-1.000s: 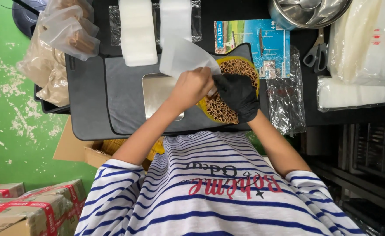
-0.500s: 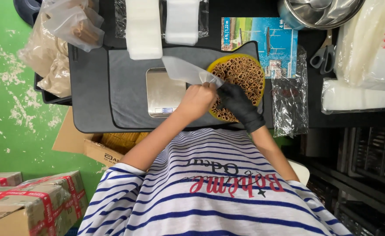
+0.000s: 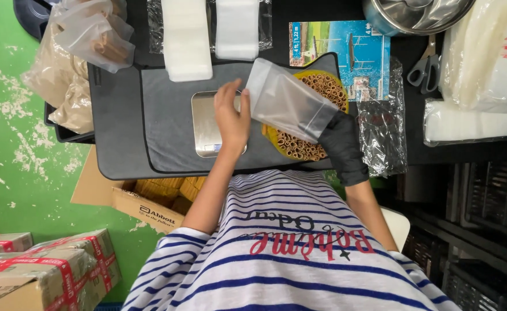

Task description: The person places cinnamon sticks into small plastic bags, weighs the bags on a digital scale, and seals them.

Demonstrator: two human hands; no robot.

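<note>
Yellow bowl (image 3: 337,86) packed with upright brown tubes, end-on, sits on grey mat (image 3: 167,138). Clear frosted pouch (image 3: 288,103) tilts above bowl, mouth open. Right hand (image 3: 341,141), black-gloved, clamps pouch's lower corner. Left hand (image 3: 232,118), bare, fingers loosely apart, touches pouch's left edge over steel scale (image 3: 204,124).

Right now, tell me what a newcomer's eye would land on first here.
The frosted clear plastic pouch at centre, held up by the black-gloved right hand over a round yellow tray of brown rolled sticks. Beside it, the bare left hand hovers above a small metal scale on the dark grey mat.
</note>
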